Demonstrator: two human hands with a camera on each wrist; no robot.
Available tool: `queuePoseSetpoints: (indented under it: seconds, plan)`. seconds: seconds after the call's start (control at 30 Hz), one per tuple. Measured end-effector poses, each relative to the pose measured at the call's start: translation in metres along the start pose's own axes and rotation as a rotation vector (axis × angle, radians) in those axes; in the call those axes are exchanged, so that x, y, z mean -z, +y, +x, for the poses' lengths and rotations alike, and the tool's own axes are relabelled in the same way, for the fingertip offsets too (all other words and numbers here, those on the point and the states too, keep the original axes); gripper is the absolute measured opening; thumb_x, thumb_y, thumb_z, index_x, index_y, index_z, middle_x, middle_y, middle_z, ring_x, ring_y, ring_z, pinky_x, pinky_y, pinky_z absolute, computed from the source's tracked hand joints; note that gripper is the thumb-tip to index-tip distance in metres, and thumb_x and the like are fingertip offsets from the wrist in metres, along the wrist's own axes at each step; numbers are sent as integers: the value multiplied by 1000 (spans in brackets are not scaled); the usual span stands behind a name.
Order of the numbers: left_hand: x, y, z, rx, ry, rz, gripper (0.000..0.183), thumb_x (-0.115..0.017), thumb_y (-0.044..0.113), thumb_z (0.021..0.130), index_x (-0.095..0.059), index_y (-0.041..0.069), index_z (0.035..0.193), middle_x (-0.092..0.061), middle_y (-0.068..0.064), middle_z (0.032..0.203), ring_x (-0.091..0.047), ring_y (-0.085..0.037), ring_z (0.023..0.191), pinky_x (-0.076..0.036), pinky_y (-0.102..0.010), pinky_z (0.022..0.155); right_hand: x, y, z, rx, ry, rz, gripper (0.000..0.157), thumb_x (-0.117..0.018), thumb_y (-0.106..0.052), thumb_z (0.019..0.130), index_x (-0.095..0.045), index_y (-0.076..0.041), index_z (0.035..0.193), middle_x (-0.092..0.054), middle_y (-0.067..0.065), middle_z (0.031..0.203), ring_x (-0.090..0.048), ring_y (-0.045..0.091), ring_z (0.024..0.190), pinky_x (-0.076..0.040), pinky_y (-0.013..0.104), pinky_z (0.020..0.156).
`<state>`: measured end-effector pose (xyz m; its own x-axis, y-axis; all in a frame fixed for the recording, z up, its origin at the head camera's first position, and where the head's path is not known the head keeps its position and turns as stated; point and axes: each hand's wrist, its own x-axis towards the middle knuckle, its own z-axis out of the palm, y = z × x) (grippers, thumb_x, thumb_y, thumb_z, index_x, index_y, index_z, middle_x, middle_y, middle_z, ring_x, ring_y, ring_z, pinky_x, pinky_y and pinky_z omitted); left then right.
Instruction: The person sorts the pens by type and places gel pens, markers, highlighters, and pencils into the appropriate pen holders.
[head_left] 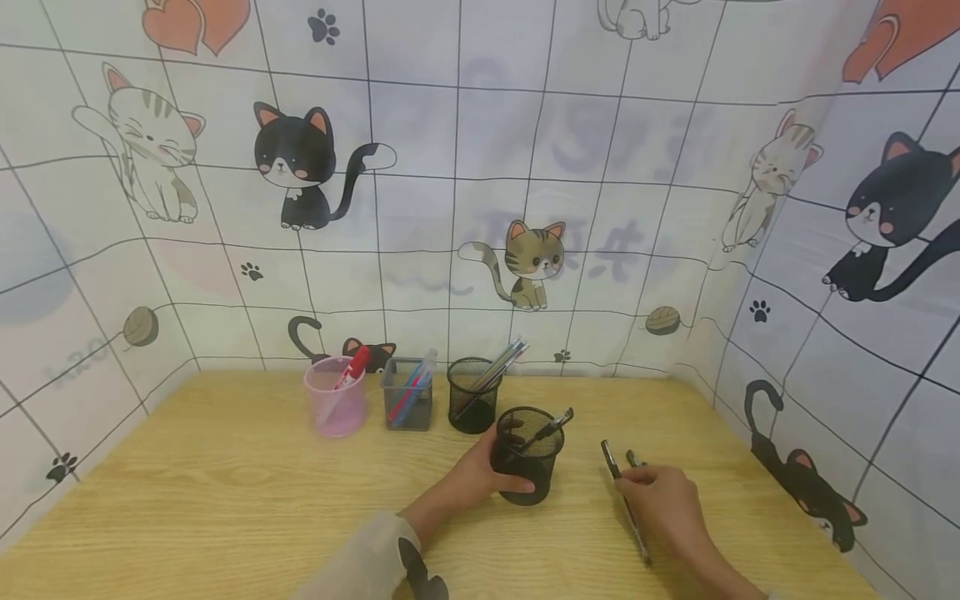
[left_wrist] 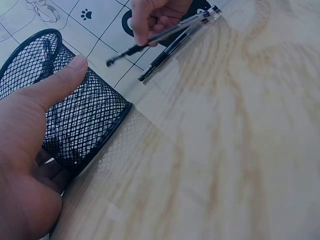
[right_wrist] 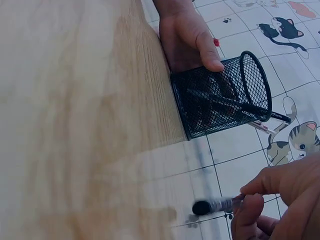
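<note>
A round black mesh pen holder (head_left: pixel 525 479) stands on the table, with my left hand (head_left: pixel 472 477) gripping its side. Thumb and fingers wrap the mesh (left_wrist: pixel 95 112) in the left wrist view. One black-capped pen (head_left: pixel 553 428) leans inside and sticks out over the rim. To the right of the holder, my right hand (head_left: pixel 666 500) pinches a clear-barrelled pen (head_left: pixel 634 525) between thumb and fingers. Its dark end (right_wrist: pixel 202 207) looks blurred in the right wrist view. Just behind it a second pen (left_wrist: pixel 161 61) lies on the table, partly hidden by the right hand in the head view.
Along the back stand a pink cup (head_left: pixel 337 421) with a red marker (head_left: pixel 354 367), a grey square mesh holder (head_left: pixel 408 417) with colored pens, and another black mesh holder (head_left: pixel 472 417) with several pencils. Cat-patterned sheeting (head_left: pixel 420 208) walls the table (head_left: pixel 262 500) at back and sides.
</note>
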<state>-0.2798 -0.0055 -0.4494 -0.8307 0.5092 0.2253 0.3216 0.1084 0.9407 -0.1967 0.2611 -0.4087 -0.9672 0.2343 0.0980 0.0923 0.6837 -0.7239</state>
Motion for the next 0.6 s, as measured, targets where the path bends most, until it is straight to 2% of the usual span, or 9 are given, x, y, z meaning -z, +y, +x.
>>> queuePoseSetpoints:
  seconds: [0.17,0.33,0.47,0.6]
  plan:
    - [1,1,0,2,-2,-3,94,-86,21,71,-32,16,147,-49,-9,138,-44,-26,127,-29,-49,105,6,-5,0,-36,-28,78,30,-64,-21,88,-70,3,105,-69,6,82,-62,17,68,-49,31,56]
    - [1,0,1,-5,-5,-8,93,-86,19,71,-33,15,147,-48,-10,138,-44,-25,128,-29,-50,106,9,-10,1,-52,-39,190,35,-62,-24,90,-66,5,109,-68,14,103,-66,19,81,-53,38,75]
    - [0,0,1,-5,-2,-3,93,-86,20,71,-33,15,147,-48,-9,139,-43,-25,128,-28,-49,106,9,-16,3,-53,-41,280,34,-59,-19,92,-62,8,112,-66,15,105,-64,19,84,-54,32,78]
    - [0,1,1,2,5,11,94,-86,21,70,-33,16,147,-48,-9,139,-43,-25,129,-28,-50,106,10,-24,6,-43,-23,361,30,-56,-16,93,-61,9,110,-66,10,92,-63,18,82,-53,26,76]
